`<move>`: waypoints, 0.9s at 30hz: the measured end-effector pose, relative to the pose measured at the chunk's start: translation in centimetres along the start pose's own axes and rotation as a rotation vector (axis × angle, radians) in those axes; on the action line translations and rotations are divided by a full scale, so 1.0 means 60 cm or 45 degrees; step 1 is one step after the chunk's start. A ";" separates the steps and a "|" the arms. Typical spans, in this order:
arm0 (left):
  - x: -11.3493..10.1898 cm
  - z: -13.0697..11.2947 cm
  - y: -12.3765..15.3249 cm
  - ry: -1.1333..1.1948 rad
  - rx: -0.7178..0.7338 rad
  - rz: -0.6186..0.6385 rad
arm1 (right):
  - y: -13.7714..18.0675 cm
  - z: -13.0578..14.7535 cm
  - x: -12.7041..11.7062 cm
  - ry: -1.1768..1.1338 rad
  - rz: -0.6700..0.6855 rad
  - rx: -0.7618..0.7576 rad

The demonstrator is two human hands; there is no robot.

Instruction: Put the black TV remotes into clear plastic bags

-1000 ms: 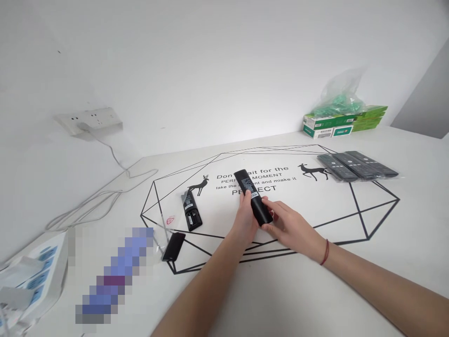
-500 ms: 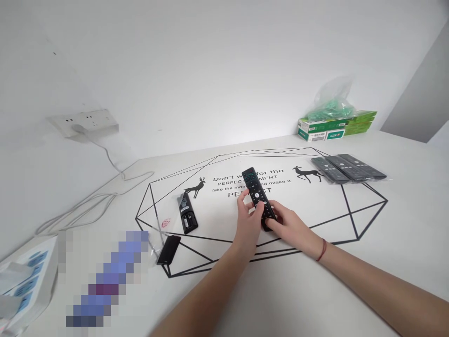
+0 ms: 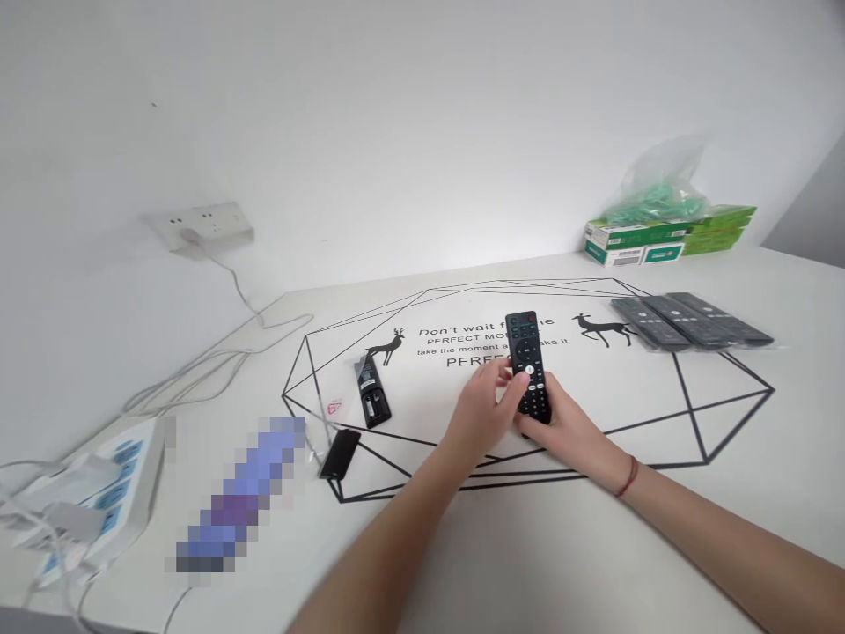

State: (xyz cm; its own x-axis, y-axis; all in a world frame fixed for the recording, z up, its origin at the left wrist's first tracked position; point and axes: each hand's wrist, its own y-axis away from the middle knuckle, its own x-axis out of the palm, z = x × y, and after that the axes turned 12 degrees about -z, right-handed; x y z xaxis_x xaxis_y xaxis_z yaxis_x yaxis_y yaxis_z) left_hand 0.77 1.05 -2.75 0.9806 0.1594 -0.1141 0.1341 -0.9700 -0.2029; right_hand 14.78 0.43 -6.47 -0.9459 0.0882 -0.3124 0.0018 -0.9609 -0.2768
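Note:
A black remote control (image 3: 526, 348) faces up in both my hands, its button side toward me. My left hand (image 3: 487, 401) grips its left side, thumb on the buttons and fingers at the edge. My right hand (image 3: 566, 421) wraps round the lower end, with the thumb across the bottom. To the left lies a second remote control (image 3: 371, 392), back up, its battery compartment uncovered and batteries showing. A black battery cover (image 3: 341, 453) rests nearer me on a clear plastic bag.
Several wrapped remotes (image 3: 690, 321) lie side by side at the right. Green and white boxes (image 3: 637, 242) with a plastic bag (image 3: 660, 189) on top stand by the wall. A power strip (image 3: 125, 493), cables (image 3: 198, 379) and a blurred-out object (image 3: 244, 493) are at the left.
The held remote has turned from leaning left to nearly upright in view and shifted right with my hands. The whole view has also shifted, moving the scene rightward.

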 end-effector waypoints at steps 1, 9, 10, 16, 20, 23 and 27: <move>-0.018 -0.004 -0.013 -0.116 0.103 -0.044 | 0.001 -0.001 -0.001 0.055 -0.023 0.011; -0.265 -0.009 -0.096 -1.293 -0.383 -0.629 | 0.006 0.003 -0.002 0.236 0.060 0.098; -0.288 -0.004 -0.095 -1.312 -0.434 -0.671 | 0.006 0.005 -0.002 0.249 0.067 0.106; -0.330 0.026 -0.087 -1.236 -0.576 -0.707 | 0.006 0.010 -0.003 0.257 0.063 0.101; -0.328 0.026 -0.094 -1.156 -0.543 -0.734 | 0.006 0.014 -0.004 0.252 0.061 0.104; -0.328 0.010 -0.095 -1.075 -0.464 -0.772 | 0.006 0.016 -0.004 0.250 0.043 0.111; -0.320 -0.019 -0.092 -0.874 -0.350 -0.823 | 0.006 0.019 -0.002 0.241 0.020 0.121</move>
State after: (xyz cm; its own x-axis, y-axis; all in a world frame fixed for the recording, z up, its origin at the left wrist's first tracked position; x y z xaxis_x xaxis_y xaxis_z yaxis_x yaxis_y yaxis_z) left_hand -18.66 3.11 1.65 0.4219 0.6625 -0.6190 0.7295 -0.6534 -0.2020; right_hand 14.56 -0.23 -5.51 -0.8680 0.1121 -0.4837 -0.0230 -0.9822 -0.1864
